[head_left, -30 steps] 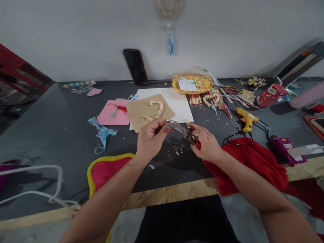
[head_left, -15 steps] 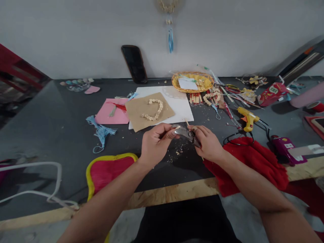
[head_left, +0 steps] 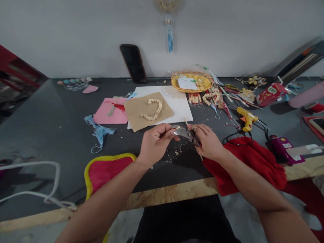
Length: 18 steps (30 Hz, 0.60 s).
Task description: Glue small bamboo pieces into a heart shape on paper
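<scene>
My right hand point(head_left: 209, 141) is wrapped round metal pruning shears point(head_left: 186, 133) and also has a thin wooden stick point(head_left: 185, 122) in its grip. Pointing left, the shears' jaws reach the fingers of my left hand point(head_left: 155, 141). Those fingers pinch a small pale piece, apparently wood, at the blades; most of it is hidden. Just beyond the hands, a heart outline of pale wooden bits point(head_left: 155, 111), with a gap on its left side, lies on brown card point(head_left: 134, 116). Below the shears, small wood scraps point(head_left: 178, 152) are scattered on the dark tabletop.
A white board point(head_left: 183, 108) lies under the card. On the right are a yellow glue gun point(head_left: 246, 118), a red cloth point(head_left: 253, 165) and a juice box point(head_left: 272, 94). A wicker basket point(head_left: 174, 84) and phone point(head_left: 133, 64) stand behind. Blue tassels point(head_left: 100, 131) lie left.
The view has shifted very slightly, so the tabletop things sit a little further left. Both hands keep the same hold on the shears and the small piece.
</scene>
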Available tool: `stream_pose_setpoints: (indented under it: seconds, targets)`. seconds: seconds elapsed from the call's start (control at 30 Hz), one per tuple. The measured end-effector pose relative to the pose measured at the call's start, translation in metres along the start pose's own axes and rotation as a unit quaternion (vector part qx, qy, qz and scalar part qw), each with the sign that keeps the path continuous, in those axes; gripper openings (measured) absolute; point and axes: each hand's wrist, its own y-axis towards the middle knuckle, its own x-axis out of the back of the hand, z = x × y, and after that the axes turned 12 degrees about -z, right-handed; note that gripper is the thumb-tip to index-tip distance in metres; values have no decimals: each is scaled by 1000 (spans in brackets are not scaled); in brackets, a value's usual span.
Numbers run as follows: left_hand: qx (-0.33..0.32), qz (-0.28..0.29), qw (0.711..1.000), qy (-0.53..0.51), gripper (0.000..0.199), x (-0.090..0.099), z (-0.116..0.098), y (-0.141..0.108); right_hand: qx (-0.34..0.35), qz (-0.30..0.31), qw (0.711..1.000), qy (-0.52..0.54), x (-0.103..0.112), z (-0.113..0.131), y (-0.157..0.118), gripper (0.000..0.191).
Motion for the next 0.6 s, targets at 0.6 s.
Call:
stream_pose_setpoints:
  seconds: [0.6]
  targets:
    - [8,8,1000,-27,22,-1,3,0,-18,-1,1000,13,0,3,1,50]
